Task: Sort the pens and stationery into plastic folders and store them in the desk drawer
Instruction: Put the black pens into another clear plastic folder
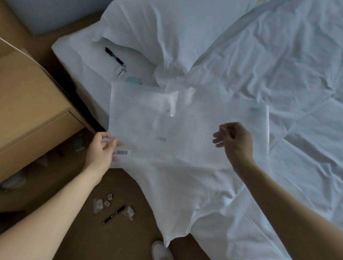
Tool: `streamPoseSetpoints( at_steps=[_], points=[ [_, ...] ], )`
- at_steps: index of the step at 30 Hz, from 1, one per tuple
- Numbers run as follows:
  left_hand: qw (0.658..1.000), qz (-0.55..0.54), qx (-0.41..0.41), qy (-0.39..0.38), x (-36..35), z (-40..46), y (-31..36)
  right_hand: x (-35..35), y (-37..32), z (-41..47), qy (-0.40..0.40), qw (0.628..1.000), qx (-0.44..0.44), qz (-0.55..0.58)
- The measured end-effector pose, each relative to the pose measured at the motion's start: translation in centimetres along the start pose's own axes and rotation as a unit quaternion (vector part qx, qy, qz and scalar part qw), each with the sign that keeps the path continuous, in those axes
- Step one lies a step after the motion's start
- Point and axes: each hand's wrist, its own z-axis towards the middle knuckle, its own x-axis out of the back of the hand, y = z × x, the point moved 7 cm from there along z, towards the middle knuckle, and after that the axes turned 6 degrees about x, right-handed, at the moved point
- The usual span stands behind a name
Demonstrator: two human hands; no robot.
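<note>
Plastic folders [187, 129], clear and frosted, are held flat above the corner of a white bed [275, 56]. At their lower left corner, beside a barcode sticker [122, 152], the left hand [101, 150] pinches the edge. Over the right half of the folders is the right hand [236, 142], fingers curled; whether it grips the plastic cannot be told. A black pen [114, 56] lies on the bed near the pillow [164, 26]. Another pen [114, 214] lies on the brown floor [76, 235] among small packets [99, 204]. A wooden desk [25, 98] with a closed drawer [32, 139] stands on the left.
</note>
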Motion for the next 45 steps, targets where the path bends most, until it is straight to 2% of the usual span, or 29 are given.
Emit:
streamPoseSetpoints(
  at_steps=[4, 7, 12, 15, 21, 27, 32, 35, 38, 42, 45],
  points=[
    [0.997, -0.031, 0.041, 0.062, 7.2, -0.3, -5.1, -7.2, -1.2, -1.9, -0.098, 0.995, 0.024, 0.019],
    [0.988, -0.03, 0.061, 0.138, 13.1, -1.0, -9.5, -14.2, -1.6, -5.0, -0.213, 0.976, 0.035, 0.011],
    [0.967, -0.019, 0.097, 0.234, 21.2, -3.4, -18.1, -25.6, 0.8, -12.9, -0.413, 0.906, 0.039, -0.09],
    [0.958, -0.019, 0.121, 0.26, 24.1, -5.3, -23.9, -30.4, 4.7, -16.7, -0.472, 0.872, 0.006, -0.133],
    [0.944, -0.033, 0.147, 0.294, 25.8, -8.4, -36.6, -36.2, 15.3, -21.1, -0.451, 0.873, -0.085, -0.166],
    [0.935, -0.082, 0.181, 0.293, 20.9, -8.4, -53.2, -41.4, 29.1, -23.5, -0.447, 0.87, -0.121, -0.171],
    [0.929, -0.125, 0.196, 0.289, 14.5, -5.8, -65.3, -45.9, 42.3, -23.6, -0.487, 0.848, -0.074, -0.195],
    [0.928, -0.127, 0.207, 0.283, 12.6, -3.5, -71.4, -48.4, 48.0, -23.2, -0.522, 0.829, -0.01, -0.2],
    [0.93, -0.108, 0.21, 0.281, 12.0, -1.5, -75.4, -50.3, 51.3, -23.1, -0.538, 0.804, 0.063, -0.244],
    [0.932, -0.064, 0.226, 0.275, 11.8, 1.0, -79.0, -51.5, 53.6, -23.1, -0.507, 0.804, 0.135, -0.28],
    [0.929, 0.012, 0.229, 0.291, 11.9, 2.2, -79.6, -51.8, 53.8, -23.2, -0.496, 0.793, 0.164, -0.315]
  ],
)
